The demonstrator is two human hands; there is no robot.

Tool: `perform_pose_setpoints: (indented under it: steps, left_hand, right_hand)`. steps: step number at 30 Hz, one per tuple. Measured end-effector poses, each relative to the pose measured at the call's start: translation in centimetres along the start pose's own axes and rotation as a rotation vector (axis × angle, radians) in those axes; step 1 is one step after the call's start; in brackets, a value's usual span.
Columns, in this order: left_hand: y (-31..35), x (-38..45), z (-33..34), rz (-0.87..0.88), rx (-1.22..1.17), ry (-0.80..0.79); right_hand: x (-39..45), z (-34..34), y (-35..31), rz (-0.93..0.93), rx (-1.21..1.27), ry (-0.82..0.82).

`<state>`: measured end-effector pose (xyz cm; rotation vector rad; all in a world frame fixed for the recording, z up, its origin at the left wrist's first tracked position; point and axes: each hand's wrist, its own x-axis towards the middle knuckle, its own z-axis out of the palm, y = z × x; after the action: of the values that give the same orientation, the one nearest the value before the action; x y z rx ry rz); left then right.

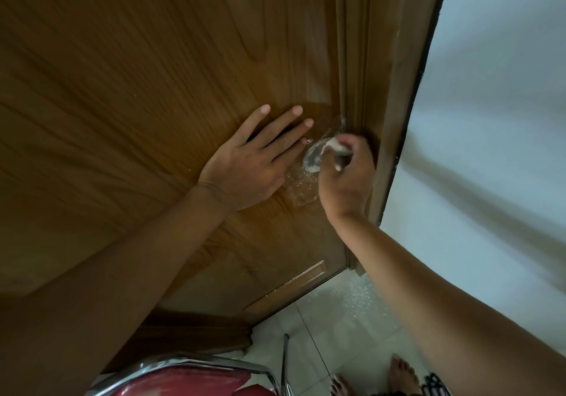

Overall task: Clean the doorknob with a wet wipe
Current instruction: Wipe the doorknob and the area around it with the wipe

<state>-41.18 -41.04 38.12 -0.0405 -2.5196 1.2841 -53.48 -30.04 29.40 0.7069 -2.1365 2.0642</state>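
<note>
Left hand (251, 163) flat with fingers spread on wooden door (137, 89), right hand (346, 175) fingers curled gripping white wet wipe (335, 147) against silver doorknob (314, 158), red chair (190, 377) below

I see both my forearms bare to the frame edge, no sleeves, watch or rings on my left hand (245, 163) or right hand (346, 178); my feet (401, 374) are bare too.

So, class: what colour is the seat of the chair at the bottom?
Red, framed in chrome: the chair seat, seen in the head view.
</note>
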Motion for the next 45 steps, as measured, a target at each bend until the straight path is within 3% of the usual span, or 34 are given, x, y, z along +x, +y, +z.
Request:
perform_pose_setpoints:
  steps: [2, 7, 12, 17, 22, 27, 29, 32, 37, 39, 42, 45]
  left_hand:
    - [-0.1, 0.0, -0.2, 0.006, 0.006, -0.014]
    - [-0.2, 0.1, -1.3, -0.013, -0.003, -0.063]
    - [-1.8, -0.1, -1.8, -0.008, 0.033, -0.041]
    - [-1.6, -0.1, -1.4, 0.016, 0.09, -0.046]
    - [-1.6, 0.0, -1.2, 0.01, 0.076, -0.044]
    - [-1.6, 0.0, -1.2, 0.006, 0.063, -0.052]
    - [-1.6, 0.0, -1.2, 0.004, 0.056, -0.043]
    - [-1.6, 0.1, -1.2, 0.002, 0.05, -0.034]
    - [-1.6, 0.1, -1.3, -0.003, 0.045, -0.025]
    - [-1.6, 0.1, -1.3, -0.008, 0.046, -0.019]
    - [-1.6, 0.1, -1.3, -0.004, 0.046, -0.02]
    - [-1.5, 0.0, -1.3, -0.001, 0.048, -0.027]
  right_hand:
    - [0.2, 0.5, -0.6, 0.06, 0.048, 0.045]
    - [-0.6, -0.8, 0.3, -0.29, -0.074, -0.176]
    - [0.2, -0.3, -0.3, -0.082, -0.034, 0.0]
    - [0.1, -1.0, 0.5, -0.417, -0.076, -0.241]
    - [0.7, 0.0, -0.1, -0.142, -0.013, 0.007]
    - [-0.5, -0.8, 0.9, -0.48, -0.228, -0.238]
    - [-0.3, -0.8, 0.9, -0.431, -0.194, -0.211]
    - [0.1, -0.1, 0.0, -0.204, -0.094, -0.038]
    - [-0.3, -1.3, 1.2, -0.574, -0.327, -0.29]
    - [-0.1, -1.1, 1.3, -0.54, -0.28, -0.275]
    - [0.1, -0.2, 0.4, -0.274, -0.089, -0.089]
    - [-0.4, -0.2, 0.3, -0.381, -0.166, -0.143]
